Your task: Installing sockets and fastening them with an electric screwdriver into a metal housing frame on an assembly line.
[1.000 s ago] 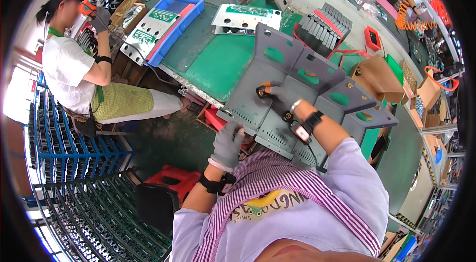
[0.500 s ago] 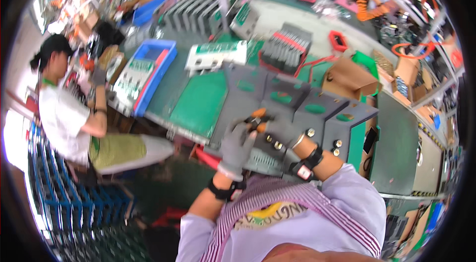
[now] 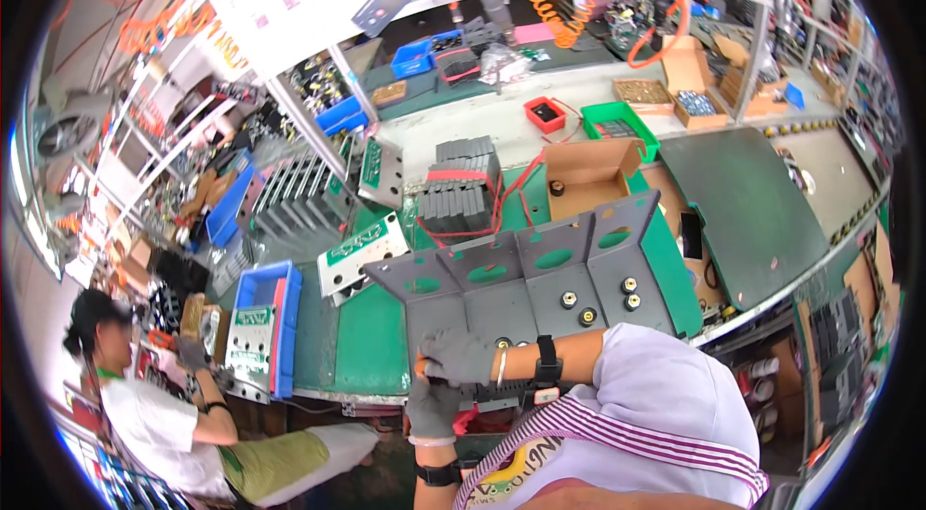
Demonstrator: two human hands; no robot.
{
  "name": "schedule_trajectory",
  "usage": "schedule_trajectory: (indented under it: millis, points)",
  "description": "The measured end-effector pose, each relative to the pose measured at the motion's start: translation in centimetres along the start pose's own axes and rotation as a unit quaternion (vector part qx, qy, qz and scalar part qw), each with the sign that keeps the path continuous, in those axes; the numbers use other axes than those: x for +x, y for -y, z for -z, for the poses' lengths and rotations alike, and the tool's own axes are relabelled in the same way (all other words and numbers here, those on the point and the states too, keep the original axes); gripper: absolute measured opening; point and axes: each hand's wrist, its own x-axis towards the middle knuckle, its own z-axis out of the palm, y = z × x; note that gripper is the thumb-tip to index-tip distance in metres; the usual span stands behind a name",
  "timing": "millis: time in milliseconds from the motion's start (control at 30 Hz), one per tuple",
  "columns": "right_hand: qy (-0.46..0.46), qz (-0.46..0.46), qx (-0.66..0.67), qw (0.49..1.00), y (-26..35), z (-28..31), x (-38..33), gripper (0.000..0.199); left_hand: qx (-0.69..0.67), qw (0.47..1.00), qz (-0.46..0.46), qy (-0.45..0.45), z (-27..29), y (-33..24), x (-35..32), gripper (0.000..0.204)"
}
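Both my hands wear grey gloves and are close together over the front left edge of a row of grey bent metal panels (image 3: pixel 531 284). My right hand (image 3: pixel 461 356) curls above my left hand (image 3: pixel 432 411), its fingers bent around something mostly hidden. A small orange patch shows at its left side, too little to name. My left hand is closed just below, its fingertips covered by the right. Brass-and-black fittings stand on the panels: one fitting (image 3: pixel 587 317) near the middle, another fitting (image 3: pixel 630 285) farther right. One more fitting (image 3: pixel 502 343) sits beside my right wrist.
Behind the panels are an open cardboard box (image 3: pixel 584 190), a stack of grey parts (image 3: pixel 461 192) and a green bin (image 3: pixel 620 121). A white plate (image 3: pixel 363 254) and a blue tray (image 3: pixel 293 327) lie to the left. A co-worker (image 3: pixel 154 413) sits at far left.
My view has swung upward and to the right. My hands have gone from over the panels to their front left edge, and my right forearm now reaches across leftward.
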Motion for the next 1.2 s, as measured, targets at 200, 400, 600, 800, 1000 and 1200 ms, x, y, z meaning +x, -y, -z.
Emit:
schedule_trajectory:
  millis: [200, 400, 600, 800, 1000, 1200]
  points:
    - [-0.001, 0.114, 0.051, 0.992, -0.3, 0.0, -0.1, 0.024, -0.161, 0.981, 0.103, -0.042, 0.0, -1.9, -1.2, 0.030]
    - [-0.037, 0.052, 0.281, 0.958, -8.6, -1.8, 0.3, 0.041, -0.050, 0.993, 0.051, -0.095, -0.8, -2.1, -1.6, 0.040]
    - [0.019, 0.070, 0.072, 0.995, -4.8, -1.1, -1.2, 0.029, 0.445, 0.888, -0.062, -0.095, 0.0, 0.5, -1.2, 0.035]
    - [0.052, 0.098, 0.026, 0.994, -5.0, -0.6, -1.4, 0.030, 0.040, 0.991, 0.050, -0.115, 1.4, 0.8, -0.7, 0.035]
    - [-0.019, 0.101, 0.117, 0.988, -5.6, -1.8, -1.8, 0.027, 0.017, 0.990, 0.028, -0.134, 0.2, 1.2, -1.1, 0.039]
    - [0.058, 0.051, 0.172, 0.982, -6.3, -4.4, -2.5, 0.032, 0.037, 0.985, 0.002, -0.166, -1.0, 1.8, -2.5, 0.035]
